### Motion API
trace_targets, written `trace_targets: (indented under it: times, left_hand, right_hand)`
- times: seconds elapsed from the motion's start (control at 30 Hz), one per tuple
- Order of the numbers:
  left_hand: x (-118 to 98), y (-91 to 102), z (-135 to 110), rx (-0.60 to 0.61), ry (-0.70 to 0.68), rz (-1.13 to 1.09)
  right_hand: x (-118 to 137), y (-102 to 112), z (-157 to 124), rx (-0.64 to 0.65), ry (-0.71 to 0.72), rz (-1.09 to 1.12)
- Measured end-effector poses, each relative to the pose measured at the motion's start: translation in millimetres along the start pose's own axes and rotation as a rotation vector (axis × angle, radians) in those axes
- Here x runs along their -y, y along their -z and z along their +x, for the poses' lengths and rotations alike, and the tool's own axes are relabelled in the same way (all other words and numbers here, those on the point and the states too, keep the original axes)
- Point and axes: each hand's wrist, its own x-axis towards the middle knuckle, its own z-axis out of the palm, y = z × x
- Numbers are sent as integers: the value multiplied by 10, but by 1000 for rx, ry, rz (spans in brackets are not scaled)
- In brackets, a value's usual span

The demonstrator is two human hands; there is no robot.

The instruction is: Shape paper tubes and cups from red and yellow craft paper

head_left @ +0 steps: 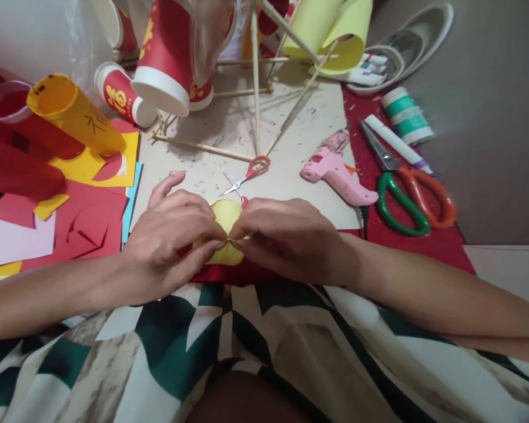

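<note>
A small piece of yellow paper (226, 216) is pinched between both hands at the near edge of the work board. My left hand (170, 238) grips its left side, thumb and fingers closed on it, the index finger raised. My right hand (286, 235) pinches the right side, fingertips meeting the left hand's. Just beyond the paper lie small red-handled scissors (249, 174), blades pointing left.
A pink glue gun (335, 170) and large green-and-orange scissors (405, 188) lie to the right. A wooden stick frame (255, 88) stands behind. Red paper cups (167, 59), a yellow tube (73, 111), red tubes and paper scraps (83, 217) crowd the left. A tape roll (406, 116) sits at the right.
</note>
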Motion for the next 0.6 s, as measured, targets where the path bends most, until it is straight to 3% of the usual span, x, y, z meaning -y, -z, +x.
trace_targets:
  times: [0.2, 0.6]
  left_hand:
    - [28, 18, 24, -44, 26, -58]
    - [53, 72, 37, -1, 2, -42]
  right_hand:
    - [-15, 39, 0, -15, 32, 53]
    - [-37, 63, 1, -12, 48, 1]
